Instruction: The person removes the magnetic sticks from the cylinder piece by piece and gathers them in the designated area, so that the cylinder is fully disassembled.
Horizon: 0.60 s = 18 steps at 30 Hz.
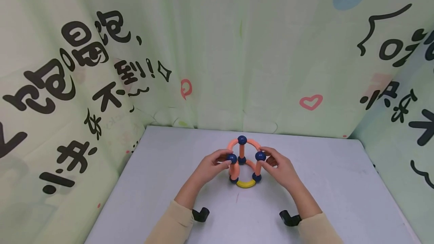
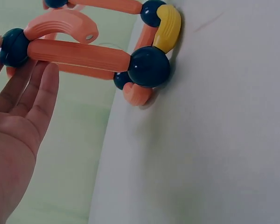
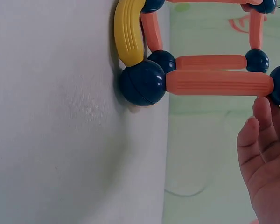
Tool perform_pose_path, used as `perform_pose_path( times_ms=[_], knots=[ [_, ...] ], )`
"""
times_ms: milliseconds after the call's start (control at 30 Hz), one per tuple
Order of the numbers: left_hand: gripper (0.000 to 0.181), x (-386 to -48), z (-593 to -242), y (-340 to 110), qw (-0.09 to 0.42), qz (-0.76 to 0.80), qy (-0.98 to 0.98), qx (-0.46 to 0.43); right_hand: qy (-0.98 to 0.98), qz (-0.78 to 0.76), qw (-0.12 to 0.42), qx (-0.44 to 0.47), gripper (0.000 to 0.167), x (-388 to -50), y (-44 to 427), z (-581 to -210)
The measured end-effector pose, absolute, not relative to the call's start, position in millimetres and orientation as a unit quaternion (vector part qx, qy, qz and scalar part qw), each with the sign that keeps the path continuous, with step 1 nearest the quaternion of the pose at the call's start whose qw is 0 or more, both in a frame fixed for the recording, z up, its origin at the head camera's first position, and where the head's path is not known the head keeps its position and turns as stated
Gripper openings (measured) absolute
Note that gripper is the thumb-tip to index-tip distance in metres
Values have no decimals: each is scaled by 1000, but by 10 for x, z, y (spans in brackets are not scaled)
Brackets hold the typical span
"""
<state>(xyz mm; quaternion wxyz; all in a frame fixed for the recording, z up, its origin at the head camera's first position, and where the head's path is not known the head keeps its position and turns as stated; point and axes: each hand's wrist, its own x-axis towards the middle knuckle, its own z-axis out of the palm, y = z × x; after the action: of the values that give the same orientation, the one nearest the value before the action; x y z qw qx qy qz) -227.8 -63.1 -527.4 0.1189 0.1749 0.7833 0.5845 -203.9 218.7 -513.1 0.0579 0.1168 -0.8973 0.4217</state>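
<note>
A frame of dark blue balls and coral rods stands on the table, a magnetic building set by its look. Its base ring includes a yellow curved rod (image 1: 245, 184). My left hand (image 1: 211, 167) pinches the upper left ball (image 1: 231, 159) between thumb and fingers. On the other side, my right hand (image 1: 282, 169) holds the upper right ball (image 1: 260, 156) the same way. Upright rods (image 3: 219, 82) join these balls to the base. From the left ball a curved coral rod (image 2: 65, 23) sticks out, its metal-tipped end free. Curved rods meet at the back top ball (image 1: 242, 140).
The pale table (image 1: 339, 183) reaches back to a light green printed curtain (image 1: 217, 48), which also hangs on both sides. Black wrist mounts (image 1: 201, 215) sit at both sleeves, low over the table.
</note>
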Motion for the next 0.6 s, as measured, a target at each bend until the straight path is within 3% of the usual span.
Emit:
perform_pose_path(
  times_ms=[367, 600],
  knots=[
    [37, -2119, -5311, -540, 145, 638, 728, 205, -884, 458, -7, 93, 47, -2162, 2348, -5100],
    [35, -2054, -5309, -456, 190, 657, 692, 230, -872, 477, -35, 103, 45, -2240, 2407, -5091]
  ],
)
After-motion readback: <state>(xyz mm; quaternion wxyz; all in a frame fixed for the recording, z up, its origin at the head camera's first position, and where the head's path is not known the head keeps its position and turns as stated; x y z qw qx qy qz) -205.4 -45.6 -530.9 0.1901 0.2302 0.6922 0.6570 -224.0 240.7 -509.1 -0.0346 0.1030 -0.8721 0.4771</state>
